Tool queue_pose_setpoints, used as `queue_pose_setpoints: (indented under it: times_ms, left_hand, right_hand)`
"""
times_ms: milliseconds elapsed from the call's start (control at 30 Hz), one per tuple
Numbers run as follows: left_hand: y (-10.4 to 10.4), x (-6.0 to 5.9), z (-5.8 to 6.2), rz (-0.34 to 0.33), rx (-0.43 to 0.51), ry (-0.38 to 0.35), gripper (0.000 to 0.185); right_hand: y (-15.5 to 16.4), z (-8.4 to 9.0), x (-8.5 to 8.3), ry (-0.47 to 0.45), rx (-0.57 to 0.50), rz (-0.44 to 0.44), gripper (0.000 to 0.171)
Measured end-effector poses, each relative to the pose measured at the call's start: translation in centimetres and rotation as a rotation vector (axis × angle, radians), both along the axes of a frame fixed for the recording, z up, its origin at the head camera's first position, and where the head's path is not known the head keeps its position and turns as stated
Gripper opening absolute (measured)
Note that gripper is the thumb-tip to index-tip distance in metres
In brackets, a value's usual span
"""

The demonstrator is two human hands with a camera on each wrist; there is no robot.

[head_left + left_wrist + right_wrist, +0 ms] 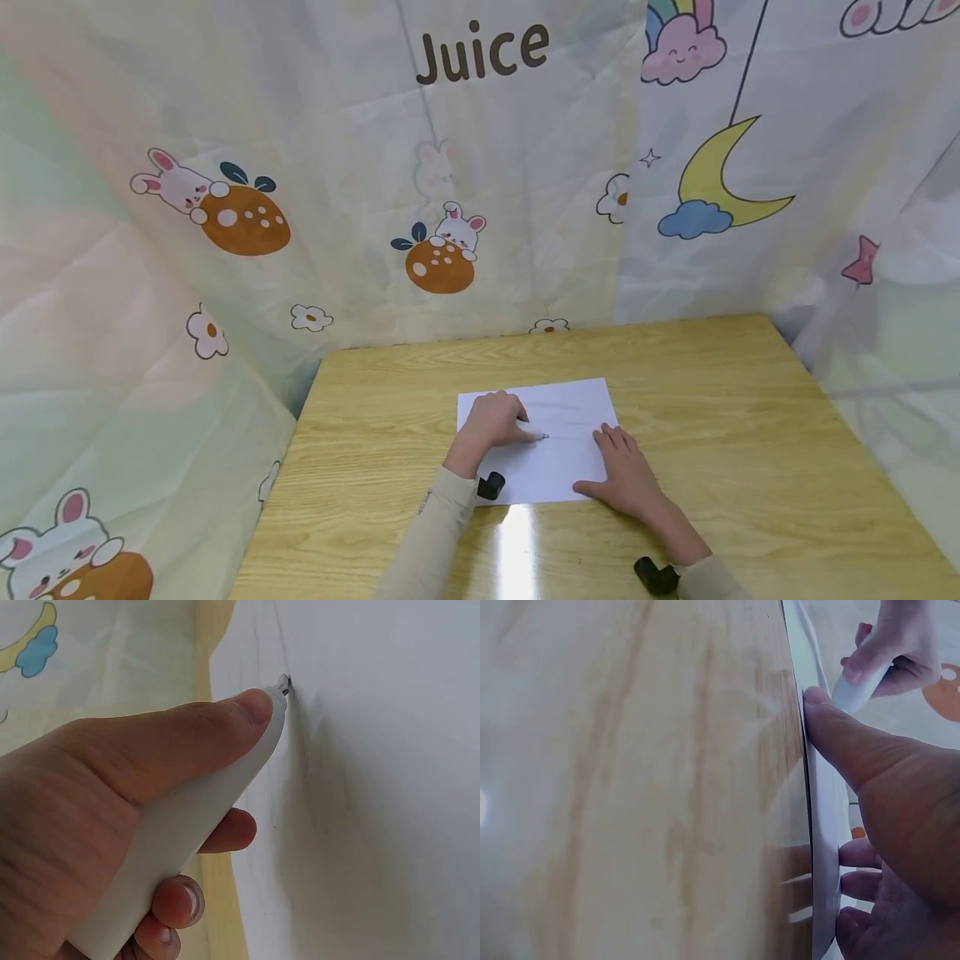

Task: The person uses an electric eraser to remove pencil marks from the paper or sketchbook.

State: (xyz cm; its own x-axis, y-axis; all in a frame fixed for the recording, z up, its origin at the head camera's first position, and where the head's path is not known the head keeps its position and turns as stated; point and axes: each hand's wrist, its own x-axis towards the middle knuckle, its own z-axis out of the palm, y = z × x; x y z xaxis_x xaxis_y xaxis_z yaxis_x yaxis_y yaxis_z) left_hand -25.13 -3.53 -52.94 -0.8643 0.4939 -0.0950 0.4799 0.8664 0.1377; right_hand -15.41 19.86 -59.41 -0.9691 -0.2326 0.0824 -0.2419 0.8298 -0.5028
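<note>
— Head view first: where is your sheet of white paper?

— It lies flat on the wooden table, towards the near middle of the tabletop. Both of your hands are on that sheet.

— What is your left hand doing?

— It has its fingers curled round a white pen, over the left half of the paper. In the left wrist view your thumb lies along the top of the pen's barrel, with the other fingers tucked beneath it, and the metal tip touches the paper. Faint grey lines show on the sheet near that tip.

— And your right hand?

— It grasps nothing. It rests palm down with fingers straight on the right part of the paper, near the sheet's near right corner. In the right wrist view your thumb presses at the paper's edge, where sheet meets table; your left hand with the pen shows just beyond it.

— Anything around the paper?

— Behind the table, past the sheet's far edge, hangs a printed curtain with rabbits, oranges, a moon and the word "Juice".
</note>
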Motion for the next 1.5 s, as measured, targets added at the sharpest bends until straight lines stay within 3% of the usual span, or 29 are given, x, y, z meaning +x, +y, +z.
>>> queue_pose_setpoints:
  times_ms: [233, 433, 667, 867, 1067, 1400, 1500]
  left_hand:
    - [0.2, -0.2, 0.0, -0.060, 0.025, 0.010, 0.027]
    - [0.1, -0.3, 0.2, -0.037, -0.002, 0.020, 0.028]
    - [1.2, -0.3, 0.2, -0.068, 0.017, -0.008, 0.028]
    - [0.5, 0.0, 0.3, -0.024, -0.007, -0.027, 0.030]
    - [0.1, -0.3, 0.0, -0.030, 0.007, -0.003, 0.029]
    - [1.2, -0.4, 0.2, -0.065, 0.001, -0.001, 0.029]
    - [1.3, -0.3, 0.2, -0.040, -0.007, -0.014, 0.029]
  right_hand:
    - [-0.4, 0.0, -0.3, 0.012, -0.008, 0.016, 0.097]
    - [-0.5, 0.1, -0.3, 0.004, -0.004, 0.010, 0.098]
    - [-0.2, 0.0, -0.1, 0.004, 0.000, 0.005, 0.098]
    - [-0.2, -0.2, 0.2, -0.009, -0.008, 0.007, 0.099]
    - [0.0, -0.1, -0.1, 0.002, 0.008, -0.004, 0.099]
    - [0.0, -0.2, -0.4, -0.010, 0.013, 0.003, 0.100]
    - [0.0, -0.5, -0.4, -0.009, 0.013, 0.002, 0.101]
